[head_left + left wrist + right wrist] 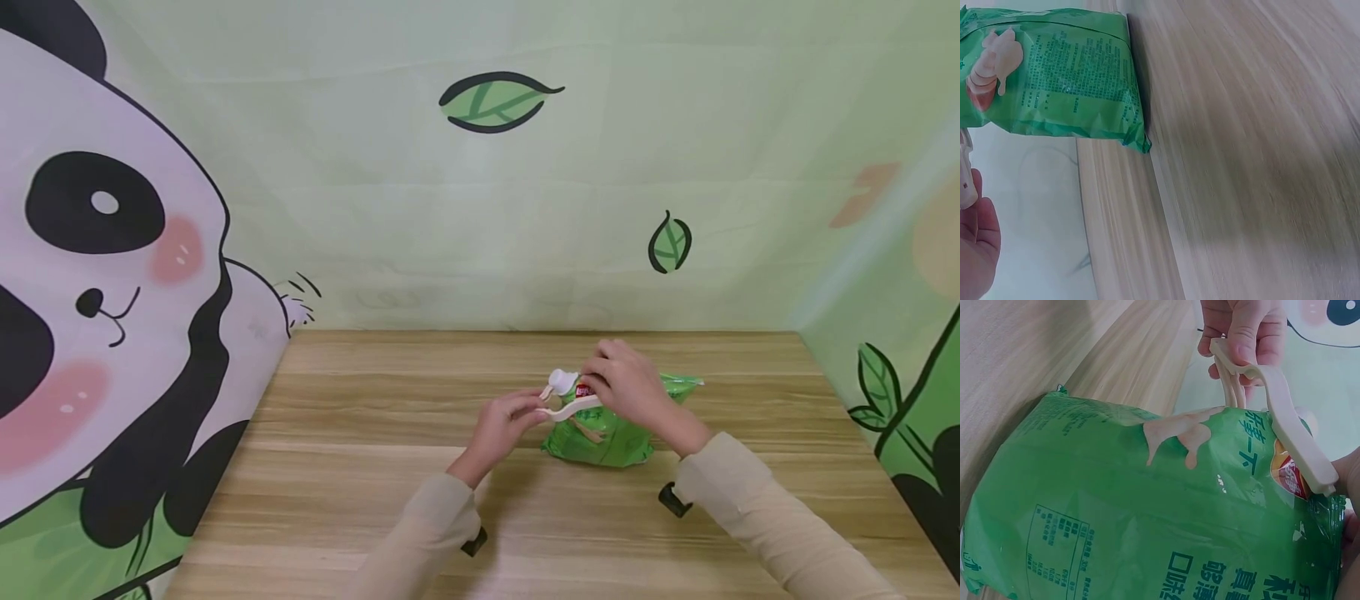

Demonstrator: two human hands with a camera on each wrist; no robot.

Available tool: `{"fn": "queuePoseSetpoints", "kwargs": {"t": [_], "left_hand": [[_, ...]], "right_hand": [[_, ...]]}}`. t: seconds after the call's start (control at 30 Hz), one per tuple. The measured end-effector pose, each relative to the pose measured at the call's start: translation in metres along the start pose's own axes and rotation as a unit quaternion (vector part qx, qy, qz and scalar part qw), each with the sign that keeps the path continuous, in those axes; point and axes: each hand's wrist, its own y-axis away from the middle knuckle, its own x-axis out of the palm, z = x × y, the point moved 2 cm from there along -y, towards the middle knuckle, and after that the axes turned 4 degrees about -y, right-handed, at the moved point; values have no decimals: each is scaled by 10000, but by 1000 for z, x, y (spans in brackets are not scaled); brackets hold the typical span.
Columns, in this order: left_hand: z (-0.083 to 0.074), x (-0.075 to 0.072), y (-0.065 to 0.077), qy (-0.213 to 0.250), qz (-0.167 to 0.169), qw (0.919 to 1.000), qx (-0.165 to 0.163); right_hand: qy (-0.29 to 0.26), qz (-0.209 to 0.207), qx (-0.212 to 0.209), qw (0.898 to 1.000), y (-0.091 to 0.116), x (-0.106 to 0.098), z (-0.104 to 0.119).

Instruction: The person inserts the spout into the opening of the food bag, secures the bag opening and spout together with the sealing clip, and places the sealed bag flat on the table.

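Note:
A green snack bag (pixel 607 437) with printed lettering stands on the table. My left hand (pixel 501 423) pinches one end of a white plastic bag clip (pixel 573 408), thumb on top in the right wrist view. The clip's two arms are spread apart there: the front arm (pixel 1294 425) lies across the bag's upper part, the other runs behind the bag. A white round cap (pixel 558 382) shows beside the bag's top. My right hand (pixel 633 385) grips the bag's top corner near the far end of the front arm; its fingertips are partly hidden.
The wooden table (pixel 360 500) reaches back to a green cloth backdrop (pixel 375 167) printed with a panda and leaves. Black straps or mounts (pixel 675 500) hang at both wrists below the beige sleeves (pixel 750 492).

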Motion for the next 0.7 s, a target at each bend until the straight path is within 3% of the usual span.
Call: {"fn": "queuePoseSetpoints", "kwargs": {"t": [0.37, 0.7], "left_hand": [[-7, 6, -1, 129, -198, 9997, -37], [-10, 14, -1, 326, -590, 9975, 218]], "right_hand": [[-15, 85, 69, 9999, 0, -1, 1], [-75, -68, -64, 9999, 0, 0, 0]]}}
